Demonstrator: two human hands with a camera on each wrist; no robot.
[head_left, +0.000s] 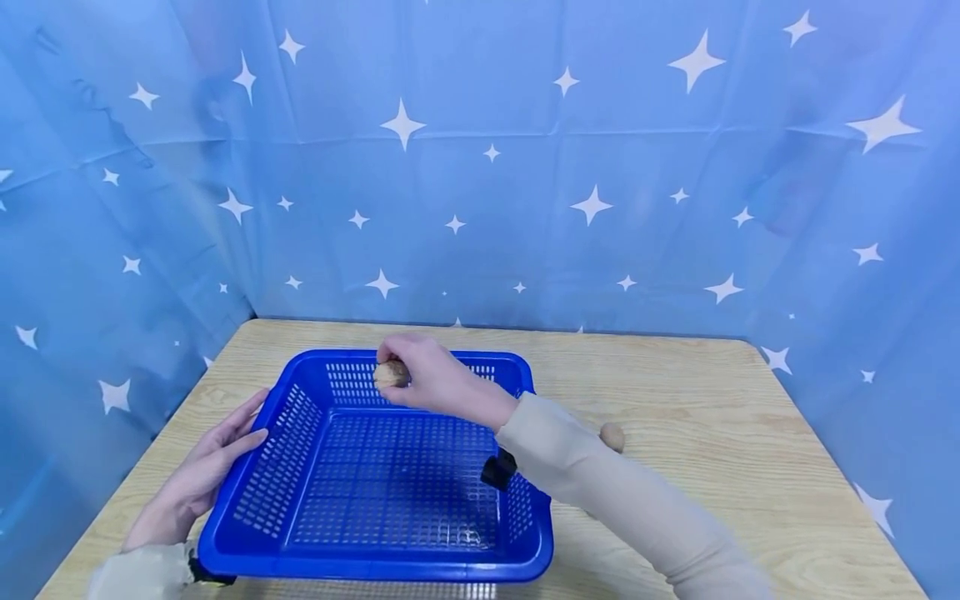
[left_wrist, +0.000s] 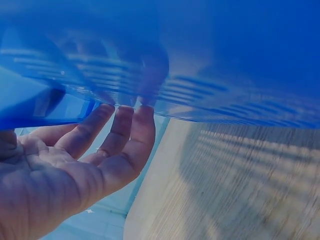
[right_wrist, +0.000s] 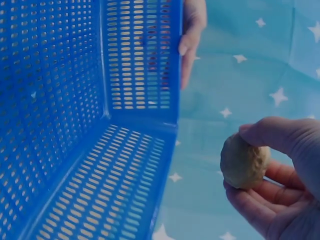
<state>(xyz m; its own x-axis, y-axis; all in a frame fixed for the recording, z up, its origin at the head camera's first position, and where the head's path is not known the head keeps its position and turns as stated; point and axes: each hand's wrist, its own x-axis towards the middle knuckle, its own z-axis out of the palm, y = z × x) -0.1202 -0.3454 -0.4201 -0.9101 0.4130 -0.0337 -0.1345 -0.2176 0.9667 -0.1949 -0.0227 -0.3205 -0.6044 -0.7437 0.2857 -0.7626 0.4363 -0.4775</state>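
Observation:
A blue plastic basket (head_left: 405, 475) with slotted walls and floor tilts over the wooden table. At its left side, my left hand (head_left: 202, 467) grips it, thumb by the rim; in the left wrist view several fingertips (left_wrist: 144, 112) press on its outer face. Over the far part of the basket, my right hand (head_left: 435, 379) pinches a walnut (head_left: 392, 374) between thumb and fingers. Its tan, bumpy shell shows in the right wrist view, outside the basket's rim. A second round brown walnut (head_left: 612, 436) lies on the table, partly behind the right sleeve.
The wooden table (head_left: 697, 417) extends right of the basket. A blue curtain (head_left: 517, 167) with white stars hangs behind it and along both sides. A black wrist strap (head_left: 498, 471) shows beneath the right forearm, over the basket's right part.

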